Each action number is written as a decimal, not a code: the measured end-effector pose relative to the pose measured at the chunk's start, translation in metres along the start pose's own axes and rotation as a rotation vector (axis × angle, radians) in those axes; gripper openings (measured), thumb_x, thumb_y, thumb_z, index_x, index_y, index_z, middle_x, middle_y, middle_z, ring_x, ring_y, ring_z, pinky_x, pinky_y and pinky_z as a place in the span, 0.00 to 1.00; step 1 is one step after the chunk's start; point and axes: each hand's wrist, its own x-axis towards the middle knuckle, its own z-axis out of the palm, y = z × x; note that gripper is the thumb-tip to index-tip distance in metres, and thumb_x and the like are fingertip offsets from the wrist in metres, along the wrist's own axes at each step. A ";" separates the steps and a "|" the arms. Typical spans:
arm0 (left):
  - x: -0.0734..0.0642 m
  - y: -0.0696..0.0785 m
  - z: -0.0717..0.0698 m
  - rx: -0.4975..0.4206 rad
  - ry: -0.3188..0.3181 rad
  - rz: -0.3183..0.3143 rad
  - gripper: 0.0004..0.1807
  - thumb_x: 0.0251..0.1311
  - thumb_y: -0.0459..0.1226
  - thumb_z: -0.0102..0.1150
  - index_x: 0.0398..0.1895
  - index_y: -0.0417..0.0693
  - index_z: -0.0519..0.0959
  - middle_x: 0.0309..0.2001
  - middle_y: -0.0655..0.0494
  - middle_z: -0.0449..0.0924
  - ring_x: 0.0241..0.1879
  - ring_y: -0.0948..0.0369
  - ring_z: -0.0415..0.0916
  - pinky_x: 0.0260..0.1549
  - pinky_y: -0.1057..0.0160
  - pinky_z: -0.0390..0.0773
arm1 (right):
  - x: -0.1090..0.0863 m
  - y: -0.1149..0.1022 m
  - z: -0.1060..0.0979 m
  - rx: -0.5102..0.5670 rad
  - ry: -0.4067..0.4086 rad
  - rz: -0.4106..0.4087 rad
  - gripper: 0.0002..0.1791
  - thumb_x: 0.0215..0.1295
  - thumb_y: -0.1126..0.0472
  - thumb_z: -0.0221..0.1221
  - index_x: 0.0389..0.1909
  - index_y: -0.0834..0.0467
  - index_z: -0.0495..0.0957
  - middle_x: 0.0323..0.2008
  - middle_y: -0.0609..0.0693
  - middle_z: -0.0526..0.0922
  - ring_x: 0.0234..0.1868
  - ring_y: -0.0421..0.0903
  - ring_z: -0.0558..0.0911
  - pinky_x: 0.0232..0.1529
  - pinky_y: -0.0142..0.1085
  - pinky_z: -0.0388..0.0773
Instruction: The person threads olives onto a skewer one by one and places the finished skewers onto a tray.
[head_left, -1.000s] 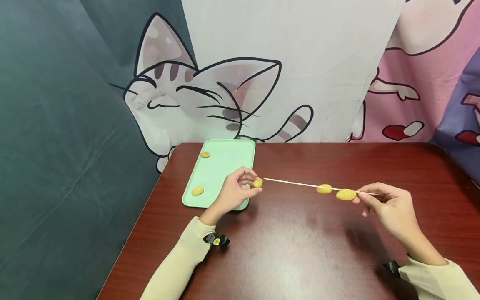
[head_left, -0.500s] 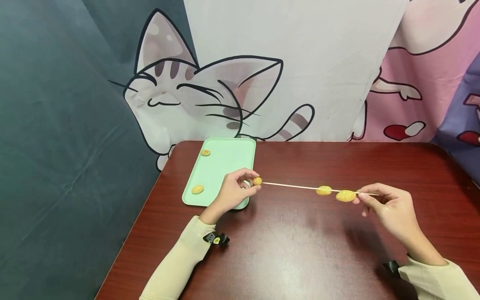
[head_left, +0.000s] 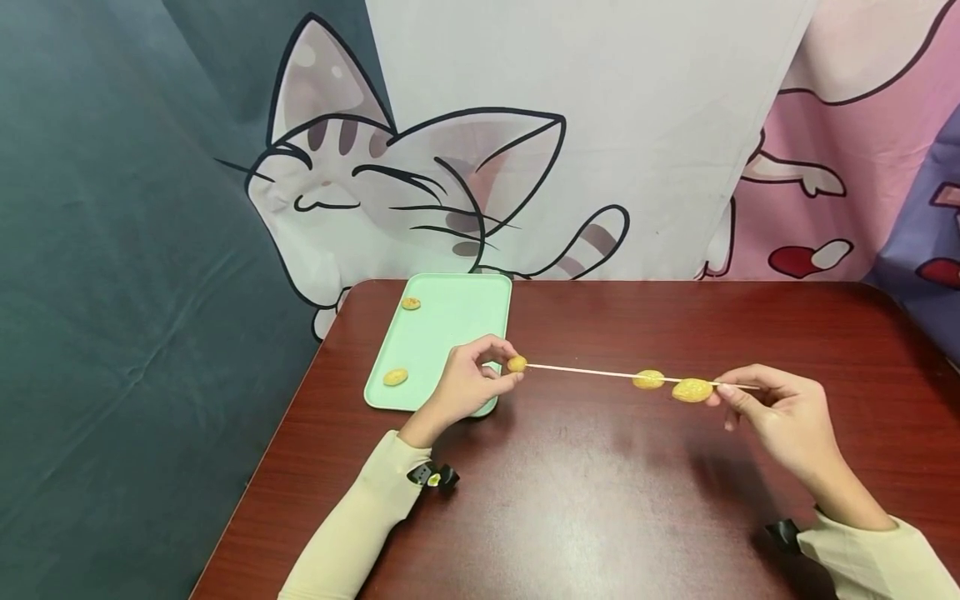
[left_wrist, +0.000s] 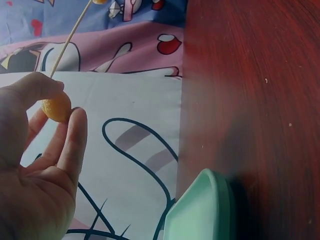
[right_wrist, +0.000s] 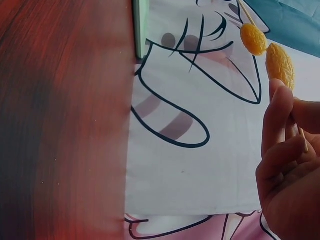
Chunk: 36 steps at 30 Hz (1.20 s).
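My left hand (head_left: pixel 472 379) pinches a small yellow oval piece of food (head_left: pixel 517 364) between thumb and fingers. The left end of a thin wooden skewer (head_left: pixel 577 370) meets that piece; how deep the tip sits is hidden. My right hand (head_left: pixel 783 417) grips the skewer near its other end, which pokes out behind the fingers. Two wrinkled yellow oval pieces are threaded on it: one against the right fingertips (right_wrist: pixel 280 67), the other (right_wrist: pixel 253 39) just beyond. In the left wrist view, the held piece (left_wrist: pixel 57 107) lies between thumb and fingers, with the skewer running up from it.
A pale green tray (head_left: pixel 465 312) stands at the table's back left, partly behind my left hand. On it lie two more yellow pieces, one near the front (head_left: pixel 395 377) and one at the back (head_left: pixel 411 304). A cartoon-printed cloth (head_left: pixel 660 167) hangs behind the dark red table (head_left: pixel 570 500).
A second ago the skewer's tip stood slightly apart from the yellow piece in my left hand; now the two meet. The skewer's left end has dropped a little. Both grips are unchanged.
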 end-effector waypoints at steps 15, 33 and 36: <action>-0.002 -0.002 0.001 -0.014 -0.050 0.041 0.10 0.50 0.16 0.62 0.33 0.30 0.75 0.43 0.33 0.82 0.36 0.53 0.79 0.29 0.66 0.83 | -0.002 -0.001 -0.001 -0.017 -0.010 -0.015 0.10 0.56 0.84 0.61 0.30 0.67 0.81 0.20 0.47 0.84 0.13 0.40 0.76 0.15 0.29 0.72; 0.000 -0.022 -0.005 -0.010 -0.117 0.006 0.09 0.59 0.26 0.65 0.41 0.36 0.77 0.38 0.45 0.84 0.37 0.58 0.82 0.32 0.70 0.78 | -0.002 -0.002 -0.005 -0.025 0.004 -0.027 0.10 0.55 0.84 0.61 0.29 0.67 0.82 0.20 0.45 0.84 0.12 0.40 0.75 0.13 0.29 0.70; 0.000 -0.032 -0.005 -0.029 -0.143 -0.010 0.08 0.61 0.27 0.63 0.42 0.37 0.77 0.36 0.46 0.84 0.35 0.63 0.80 0.30 0.71 0.76 | -0.003 -0.003 -0.006 -0.027 0.004 -0.015 0.09 0.55 0.83 0.62 0.29 0.67 0.82 0.20 0.46 0.84 0.12 0.39 0.75 0.13 0.29 0.70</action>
